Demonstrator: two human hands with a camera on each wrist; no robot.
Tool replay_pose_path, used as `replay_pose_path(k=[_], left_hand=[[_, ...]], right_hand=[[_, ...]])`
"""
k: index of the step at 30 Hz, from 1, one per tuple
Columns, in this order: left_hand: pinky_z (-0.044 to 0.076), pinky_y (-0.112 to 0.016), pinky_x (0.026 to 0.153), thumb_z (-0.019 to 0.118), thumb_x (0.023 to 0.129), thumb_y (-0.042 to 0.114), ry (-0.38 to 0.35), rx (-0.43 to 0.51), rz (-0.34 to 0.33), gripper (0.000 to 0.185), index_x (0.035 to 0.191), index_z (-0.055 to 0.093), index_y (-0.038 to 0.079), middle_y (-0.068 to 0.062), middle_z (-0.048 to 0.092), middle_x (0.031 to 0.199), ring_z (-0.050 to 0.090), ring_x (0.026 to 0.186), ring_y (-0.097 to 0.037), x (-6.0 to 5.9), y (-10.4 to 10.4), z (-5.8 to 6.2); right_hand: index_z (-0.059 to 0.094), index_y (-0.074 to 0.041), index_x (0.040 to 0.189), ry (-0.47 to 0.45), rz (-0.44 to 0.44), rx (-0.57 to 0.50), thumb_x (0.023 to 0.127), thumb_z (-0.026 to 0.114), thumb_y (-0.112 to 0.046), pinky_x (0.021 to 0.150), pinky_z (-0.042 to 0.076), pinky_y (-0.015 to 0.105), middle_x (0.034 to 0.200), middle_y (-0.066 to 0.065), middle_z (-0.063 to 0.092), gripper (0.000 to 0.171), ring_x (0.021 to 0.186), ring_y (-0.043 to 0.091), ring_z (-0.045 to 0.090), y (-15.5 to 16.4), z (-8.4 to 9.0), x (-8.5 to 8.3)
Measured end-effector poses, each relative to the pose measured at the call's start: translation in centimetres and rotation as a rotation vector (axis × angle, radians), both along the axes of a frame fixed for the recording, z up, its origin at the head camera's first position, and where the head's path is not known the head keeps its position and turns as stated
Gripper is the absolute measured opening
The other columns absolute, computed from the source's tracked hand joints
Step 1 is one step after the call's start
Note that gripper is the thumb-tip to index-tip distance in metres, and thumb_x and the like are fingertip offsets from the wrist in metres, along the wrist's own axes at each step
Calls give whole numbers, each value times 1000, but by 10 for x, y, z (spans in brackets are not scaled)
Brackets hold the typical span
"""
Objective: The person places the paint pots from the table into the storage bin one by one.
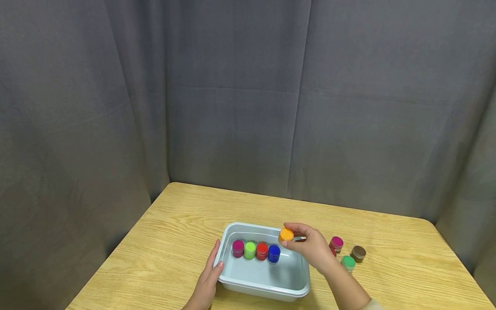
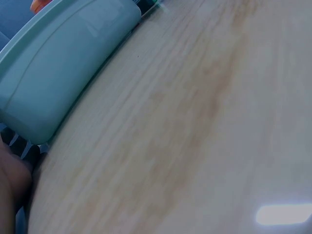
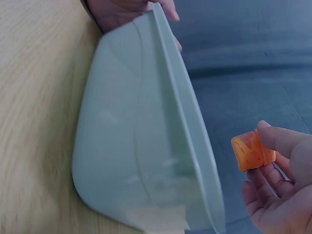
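A pale blue plastic tub (image 1: 267, 289) sits on the table, tilted slightly in the head view. My left hand (image 1: 206, 280) grips its left rim, with the thumb at the edge. Over the tub's right part, my right hand (image 1: 315, 249) pinches a small orange paint jar (image 1: 286, 235) between thumb and fingers. The right wrist view shows that orange jar (image 3: 251, 150) held clear above the tub's rim. Along the tub's floor stand a purple jar (image 1: 238, 248), a lime green jar (image 1: 249, 249), a red jar (image 1: 261, 251) and a blue jar (image 1: 274, 253) in a row.
Right of the tub, on the wooden table (image 1: 155, 258), stand a magenta jar (image 1: 336, 243), a brown jar (image 1: 358, 253) and a green jar (image 1: 348, 262). A dark red item (image 1: 333, 250) is partly hidden by my right wrist. Grey curtains (image 1: 232, 129) hang around the table.
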State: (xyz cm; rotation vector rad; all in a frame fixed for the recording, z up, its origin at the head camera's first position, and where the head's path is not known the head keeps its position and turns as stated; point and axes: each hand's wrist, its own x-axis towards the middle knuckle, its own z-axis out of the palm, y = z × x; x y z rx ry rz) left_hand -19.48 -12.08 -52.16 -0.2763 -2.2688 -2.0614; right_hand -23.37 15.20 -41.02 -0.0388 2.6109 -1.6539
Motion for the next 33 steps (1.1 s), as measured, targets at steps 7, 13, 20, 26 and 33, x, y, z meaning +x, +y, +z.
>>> replay_pose_path(k=[7, 13, 20, 26, 33], left_hand=[[5, -67, 117, 36, 105, 21, 4, -2, 0, 57, 157, 18, 8, -18, 11, 164, 6, 150, -44, 0, 0, -1], [4, -66, 117, 36, 105, 20, 5, 5, -7, 57, 157, 17, 7, -18, 10, 165, 5, 150, -43, 0, -1, -1], [3, -68, 117, 35, 105, 24, -13, 14, -22, 58, 157, 15, 8, -18, 8, 165, 3, 150, -46, 1, -1, 1], [2, -69, 116, 34, 106, 24, -15, 22, -38, 58, 158, 14, 8, -18, 6, 165, 1, 150, -47, 1, -1, 2], [1, -70, 115, 34, 106, 28, -40, 15, -49, 59, 158, 12, 10, -17, 4, 166, -1, 150, -46, 0, -2, 2]], right_hand=[[68, -9, 122, -22, 65, -16, 77, 82, -11, 81, 59, 33, 113, 5, 69, 47, 98, 21, 62, -22, -6, -2], [66, -6, 124, -7, 146, -4, 77, 83, -15, 81, 59, 31, 108, 5, 70, 50, 99, 18, 62, -37, -11, -5], [64, -5, 127, -23, 218, -38, 78, 82, -14, 81, 57, 28, 107, 6, 69, 53, 99, 18, 60, -52, -17, -7], [65, 4, 121, 2, 272, -86, 76, 81, -3, 72, 55, 24, 101, 11, 67, 48, 91, 16, 59, -66, -24, -9], [69, 3, 113, 35, 297, -37, 72, 83, -1, 73, 52, 23, 100, 10, 71, 44, 88, 14, 60, -83, -36, -15]])
